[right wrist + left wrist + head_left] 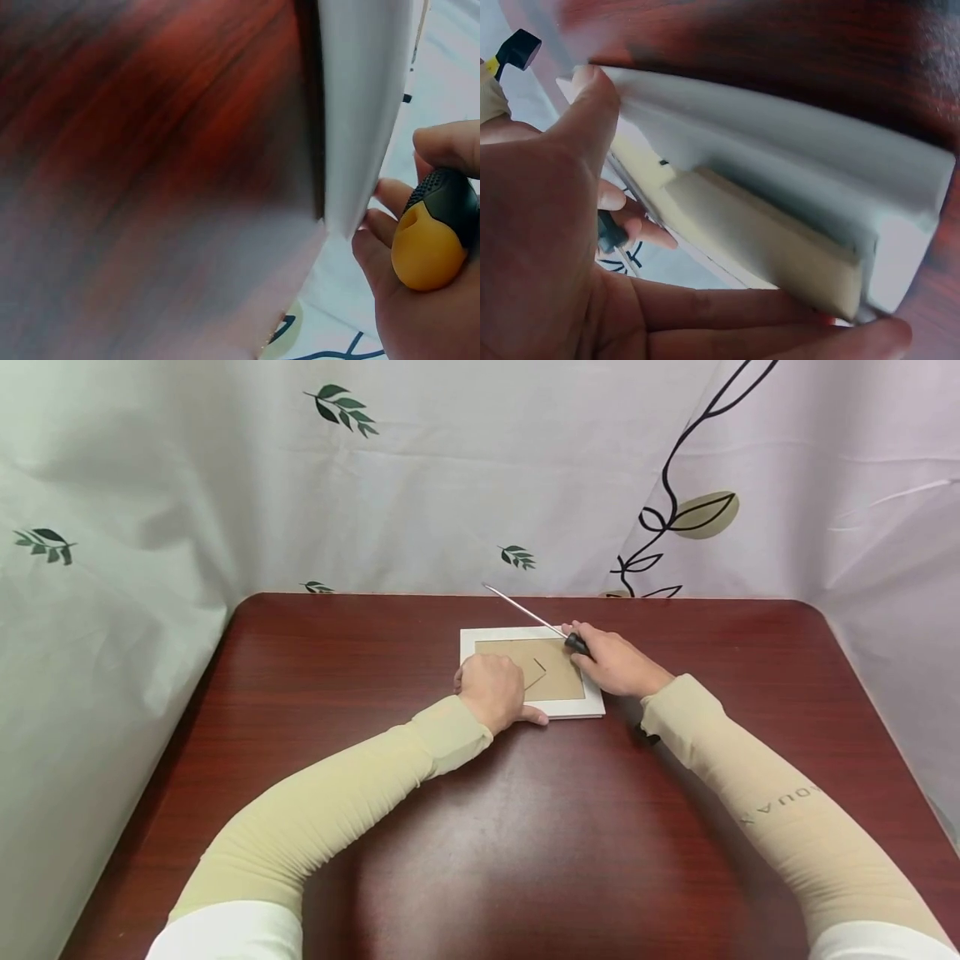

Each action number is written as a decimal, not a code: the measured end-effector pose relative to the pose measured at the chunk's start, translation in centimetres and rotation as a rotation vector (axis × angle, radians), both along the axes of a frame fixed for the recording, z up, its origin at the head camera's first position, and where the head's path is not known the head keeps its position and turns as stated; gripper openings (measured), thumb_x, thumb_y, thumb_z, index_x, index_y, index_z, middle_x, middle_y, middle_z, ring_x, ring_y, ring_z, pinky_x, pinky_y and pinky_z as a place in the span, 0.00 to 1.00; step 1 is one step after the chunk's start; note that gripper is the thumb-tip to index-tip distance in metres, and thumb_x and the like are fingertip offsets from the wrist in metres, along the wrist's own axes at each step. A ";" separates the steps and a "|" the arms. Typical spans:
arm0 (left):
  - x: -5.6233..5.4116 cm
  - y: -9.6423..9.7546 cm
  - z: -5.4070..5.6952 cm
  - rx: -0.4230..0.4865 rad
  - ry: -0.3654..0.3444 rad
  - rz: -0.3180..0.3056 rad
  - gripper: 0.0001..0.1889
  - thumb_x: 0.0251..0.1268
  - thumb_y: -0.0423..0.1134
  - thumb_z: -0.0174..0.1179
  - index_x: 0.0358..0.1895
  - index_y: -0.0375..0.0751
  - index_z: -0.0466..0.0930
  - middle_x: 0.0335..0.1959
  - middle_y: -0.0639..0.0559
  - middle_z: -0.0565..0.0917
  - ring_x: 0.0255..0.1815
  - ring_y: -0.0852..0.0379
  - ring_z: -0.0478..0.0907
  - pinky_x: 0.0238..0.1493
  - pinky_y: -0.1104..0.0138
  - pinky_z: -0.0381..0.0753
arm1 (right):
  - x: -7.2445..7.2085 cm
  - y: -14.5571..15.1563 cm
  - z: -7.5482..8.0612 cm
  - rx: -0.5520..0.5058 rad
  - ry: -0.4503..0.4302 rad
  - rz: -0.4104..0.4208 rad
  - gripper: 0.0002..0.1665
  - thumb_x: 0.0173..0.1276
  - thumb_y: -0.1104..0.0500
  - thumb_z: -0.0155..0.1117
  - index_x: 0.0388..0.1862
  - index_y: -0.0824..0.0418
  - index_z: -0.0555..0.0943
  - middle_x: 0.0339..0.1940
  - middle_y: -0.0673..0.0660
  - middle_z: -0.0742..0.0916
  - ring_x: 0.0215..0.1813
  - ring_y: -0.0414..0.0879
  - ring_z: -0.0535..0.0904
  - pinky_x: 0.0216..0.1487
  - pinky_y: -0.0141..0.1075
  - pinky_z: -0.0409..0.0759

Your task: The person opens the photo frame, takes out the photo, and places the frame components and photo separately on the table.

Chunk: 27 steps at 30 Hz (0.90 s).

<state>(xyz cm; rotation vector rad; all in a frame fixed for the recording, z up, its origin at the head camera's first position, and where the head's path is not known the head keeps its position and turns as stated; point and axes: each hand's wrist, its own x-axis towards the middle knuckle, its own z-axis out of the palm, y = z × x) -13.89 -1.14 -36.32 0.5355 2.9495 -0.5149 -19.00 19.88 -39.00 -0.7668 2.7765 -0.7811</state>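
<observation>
A white picture frame [595, 700] lies flat on the table with its tan backing board [564, 683] facing up. My left hand [492, 689] grips its left part, the thumb at the near edge and the fingers over the far side. In the left wrist view a raised tan strip [765, 240] on the back runs under those fingers. At the frame's right end, my right hand [618, 664] holds a screwdriver [525, 610] with its shaft pointing up and left, beyond the frame. The handle's yellow butt [429, 251] shows in the right wrist view, fingertips right at the frame's corner.
The dark red wooden table [480, 860] ends at a far edge just behind the frame. Behind it hangs a white curtain [450, 468] with leaf patterns. A small black object [648, 737] shows beneath the right cuff.
</observation>
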 end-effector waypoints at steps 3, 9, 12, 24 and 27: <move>-0.4 -0.3 0.4 0.008 -0.030 0.005 0.46 0.38 0.88 0.54 0.35 0.46 0.89 0.27 0.51 0.85 0.24 0.52 0.82 0.21 0.60 0.81 | 0.0 0.0 0.0 -0.009 0.003 0.006 0.26 0.76 0.63 0.55 0.69 0.71 0.68 0.70 0.69 0.74 0.70 0.62 0.72 0.70 0.53 0.67; -1.3 -1.3 1.3 0.058 -0.035 0.013 0.42 0.45 0.86 0.52 0.34 0.47 0.87 0.27 0.52 0.84 0.27 0.53 0.83 0.24 0.61 0.79 | 0.9 0.1 0.3 -0.034 -0.021 -0.038 0.23 0.76 0.62 0.56 0.66 0.69 0.69 0.65 0.69 0.77 0.65 0.60 0.75 0.67 0.54 0.69; -2.0 -2.3 1.8 0.083 -0.062 0.030 0.43 0.46 0.85 0.52 0.33 0.46 0.86 0.27 0.50 0.83 0.29 0.51 0.83 0.26 0.60 0.78 | 2.4 -0.2 0.6 -0.045 0.003 -0.075 0.18 0.76 0.62 0.56 0.61 0.68 0.72 0.54 0.67 0.80 0.55 0.59 0.77 0.59 0.54 0.73; -4.4 -5.8 1.3 0.292 -0.262 -0.019 0.73 0.44 0.82 0.61 0.80 0.29 0.40 0.82 0.35 0.39 0.80 0.35 0.45 0.75 0.44 0.56 | 8.4 -0.5 1.2 -0.237 -0.235 -0.265 0.12 0.77 0.61 0.56 0.52 0.69 0.72 0.31 0.60 0.83 0.27 0.48 0.80 0.30 0.39 0.81; -4.8 -6.2 0.8 0.328 -0.335 -0.044 0.76 0.41 0.81 0.63 0.80 0.31 0.35 0.82 0.37 0.34 0.82 0.38 0.39 0.77 0.45 0.50 | 9.3 -0.5 1.3 -0.271 -0.299 -0.272 0.14 0.77 0.59 0.56 0.51 0.70 0.71 0.26 0.58 0.82 0.23 0.46 0.78 0.24 0.37 0.79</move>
